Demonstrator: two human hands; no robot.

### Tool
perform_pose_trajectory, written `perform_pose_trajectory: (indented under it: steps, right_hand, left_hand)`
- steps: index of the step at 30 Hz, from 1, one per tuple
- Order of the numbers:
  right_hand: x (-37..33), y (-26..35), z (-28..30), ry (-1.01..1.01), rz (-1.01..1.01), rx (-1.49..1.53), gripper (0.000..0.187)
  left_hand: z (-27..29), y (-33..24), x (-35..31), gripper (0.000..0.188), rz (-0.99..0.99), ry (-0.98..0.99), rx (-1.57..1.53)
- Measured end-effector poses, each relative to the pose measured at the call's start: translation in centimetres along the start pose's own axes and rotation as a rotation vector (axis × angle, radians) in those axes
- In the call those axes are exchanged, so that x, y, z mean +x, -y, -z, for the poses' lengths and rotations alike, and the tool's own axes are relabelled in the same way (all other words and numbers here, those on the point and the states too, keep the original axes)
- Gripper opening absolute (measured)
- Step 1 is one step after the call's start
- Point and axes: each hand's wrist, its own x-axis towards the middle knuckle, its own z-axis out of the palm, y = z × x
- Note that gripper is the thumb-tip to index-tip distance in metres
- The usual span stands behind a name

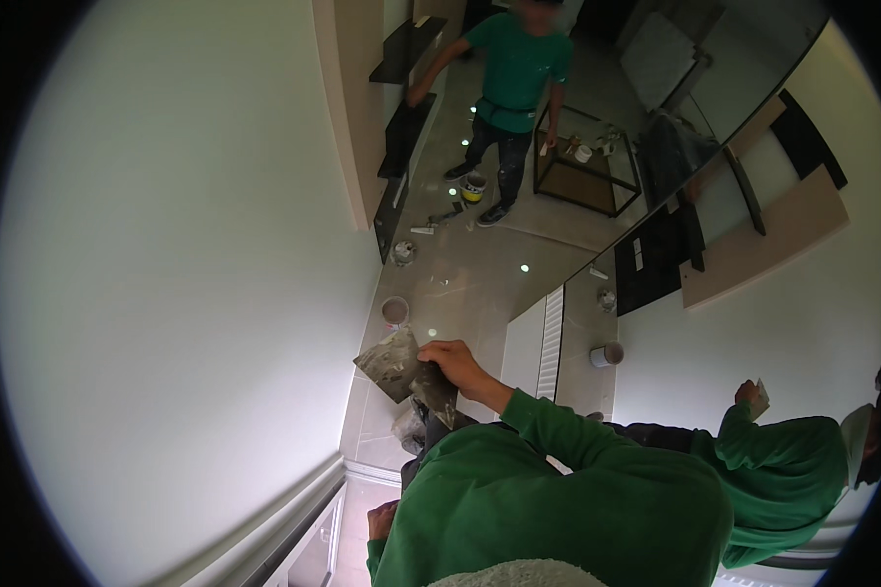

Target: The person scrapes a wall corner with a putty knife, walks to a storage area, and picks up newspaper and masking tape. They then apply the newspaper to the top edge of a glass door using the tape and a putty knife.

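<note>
My right hand is closed on a wide, flat putty knife whose grey blade is smeared with filler. A second dark, smeared flat piece hangs just below the same hand; I cannot tell whether it is a separate blade. The knife is held in front of my body, close to the pale wall on the left. Low at my left side, my left hand shows only in part, its fingers mostly hidden. An open round tub stands on the floor beyond the knife.
A mirror on the right reflects me. Ahead, a person in a green shirt stands by a yellow-and-white bucket and a glass-topped table. Dark shelves jut out left of them. A plastic-wrapped item lies near my legs.
</note>
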Motion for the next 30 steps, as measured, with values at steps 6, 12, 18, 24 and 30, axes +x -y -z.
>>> perform_pose_trajectory:
  steps: [6,12,18,24,30]
  right_hand:
    - [0.1,-0.5,-0.1,0.037,-0.002,-0.027,0.019]
    - [0.3,-0.7,-0.1,0.066,-0.023,-0.054,0.021]
    - [-0.2,-0.2,-0.3,0.047,-0.051,-0.036,0.02]
    - [0.0,-1.1,-0.3,0.052,-0.046,-0.043,0.02]
    - [0.0,-1.2,-0.6,0.073,-0.035,-0.039,0.019]
  left_hand:
    - [0.9,-2.3,-0.5,0.034,-0.092,0.059,-0.004]
    - [1.5,-3.7,-0.9,0.025,-0.279,-0.024,0.171]
    - [-0.5,2.7,-0.5,0.018,0.191,-0.356,-0.859]
    - [0.5,8.0,-0.3,0.021,0.53,-0.688,-1.191]
    - [3.5,3.7,0.9,0.017,0.691,-0.662,-0.718]
